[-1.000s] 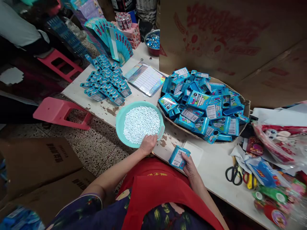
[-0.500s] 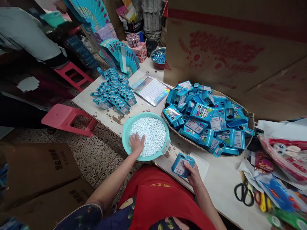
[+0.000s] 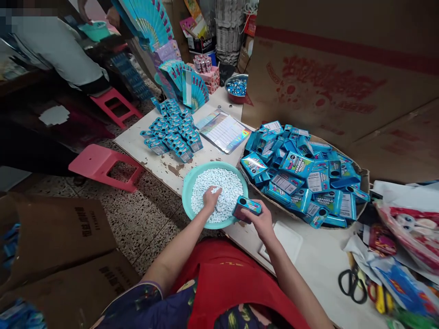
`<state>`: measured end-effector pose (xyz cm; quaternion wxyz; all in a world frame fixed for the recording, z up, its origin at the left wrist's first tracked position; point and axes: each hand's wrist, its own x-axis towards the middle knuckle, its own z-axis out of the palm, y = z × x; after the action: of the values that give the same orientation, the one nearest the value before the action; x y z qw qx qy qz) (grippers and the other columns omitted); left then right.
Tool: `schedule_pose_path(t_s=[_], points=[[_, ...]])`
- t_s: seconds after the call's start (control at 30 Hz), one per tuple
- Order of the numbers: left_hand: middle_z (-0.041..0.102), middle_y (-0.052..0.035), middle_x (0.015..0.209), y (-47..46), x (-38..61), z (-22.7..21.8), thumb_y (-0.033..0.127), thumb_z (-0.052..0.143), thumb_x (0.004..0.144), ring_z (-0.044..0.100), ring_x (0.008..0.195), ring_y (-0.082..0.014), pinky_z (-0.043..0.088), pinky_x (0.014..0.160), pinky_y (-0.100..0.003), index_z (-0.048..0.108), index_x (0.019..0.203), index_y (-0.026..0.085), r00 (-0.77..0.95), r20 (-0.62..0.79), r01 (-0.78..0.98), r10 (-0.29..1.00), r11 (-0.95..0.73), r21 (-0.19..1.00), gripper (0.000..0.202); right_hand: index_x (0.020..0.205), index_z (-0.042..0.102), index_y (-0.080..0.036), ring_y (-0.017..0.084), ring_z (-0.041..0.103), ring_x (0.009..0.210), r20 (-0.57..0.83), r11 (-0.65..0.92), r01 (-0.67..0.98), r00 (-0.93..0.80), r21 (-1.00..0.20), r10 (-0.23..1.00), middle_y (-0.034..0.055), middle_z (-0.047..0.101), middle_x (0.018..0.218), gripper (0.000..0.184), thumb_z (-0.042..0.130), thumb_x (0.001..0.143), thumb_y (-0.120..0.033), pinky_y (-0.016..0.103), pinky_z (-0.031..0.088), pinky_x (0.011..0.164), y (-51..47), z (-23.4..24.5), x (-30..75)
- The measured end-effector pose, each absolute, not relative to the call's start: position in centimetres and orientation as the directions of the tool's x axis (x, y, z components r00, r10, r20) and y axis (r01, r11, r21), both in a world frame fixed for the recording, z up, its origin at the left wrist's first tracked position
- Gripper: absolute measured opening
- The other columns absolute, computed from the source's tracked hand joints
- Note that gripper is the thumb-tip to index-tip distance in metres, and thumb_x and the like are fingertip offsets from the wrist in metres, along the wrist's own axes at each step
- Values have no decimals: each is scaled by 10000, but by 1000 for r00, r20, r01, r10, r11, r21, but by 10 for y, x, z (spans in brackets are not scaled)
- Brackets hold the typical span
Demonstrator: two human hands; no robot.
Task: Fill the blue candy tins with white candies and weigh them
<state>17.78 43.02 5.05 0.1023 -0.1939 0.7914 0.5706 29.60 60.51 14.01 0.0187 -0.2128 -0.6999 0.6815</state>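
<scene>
A teal bowl [image 3: 187, 192] full of small white candies [image 3: 222, 185] stands on the near edge of the table. My left hand [image 3: 211, 198] rests in the candies with its fingers curled into them. My right hand [image 3: 259, 219] grips a small blue box [image 3: 246, 206] lying on its side, its open end turned toward the bowl, just over the bowl's right rim. Right of the bowl a shallow basket [image 3: 360, 176] is heaped with more of the same blue boxes [image 3: 297, 167].
Rows of blue boxes [image 3: 173, 135] and a holographic sheet [image 3: 224, 131] lie at the table's far left, blue fans [image 3: 187, 80] behind. Big cardboard boxes [image 3: 336, 77] wall the back. Scissors [image 3: 351, 285] and packets lie at right. Pink stools [image 3: 103, 164] stand on the floor; another person sits far left.
My right hand has carried the blue box left to the bowl's rim and tipped it sideways. My left hand has shifted right within the candies, toward the box.
</scene>
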Motion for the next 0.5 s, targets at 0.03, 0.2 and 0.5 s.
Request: schedule_pose_path(t_s=[0.03,0.2,0.5], points=[[621,-73,970,427,178,52,404,703,647,553,1021,-255,425,918,-349,626,870,195,-893,-414,-444,-174,196,875,314,949,597,-172,160,559,710,-252,33,277,-911,-960,325,20,637,803,485,784,592,-442,273,461,675,601,144,291],[623,-62,847,412,178,70,512,616,690,609,722,-167,493,610,-262,577,964,170,-842,-540,-527,-25,-181,830,441,921,610,-177,179,561,783,-41,393,177,-943,-902,331,44,612,880,406,730,647,-452,286,445,721,589,149,279],[582,-29,663,409,178,87,323,520,817,581,539,-132,459,458,-219,533,823,161,-669,-694,-607,267,-734,304,163,962,597,-187,201,579,853,40,515,62,-982,-855,185,52,601,933,396,713,695,-457,290,445,756,584,143,269]])
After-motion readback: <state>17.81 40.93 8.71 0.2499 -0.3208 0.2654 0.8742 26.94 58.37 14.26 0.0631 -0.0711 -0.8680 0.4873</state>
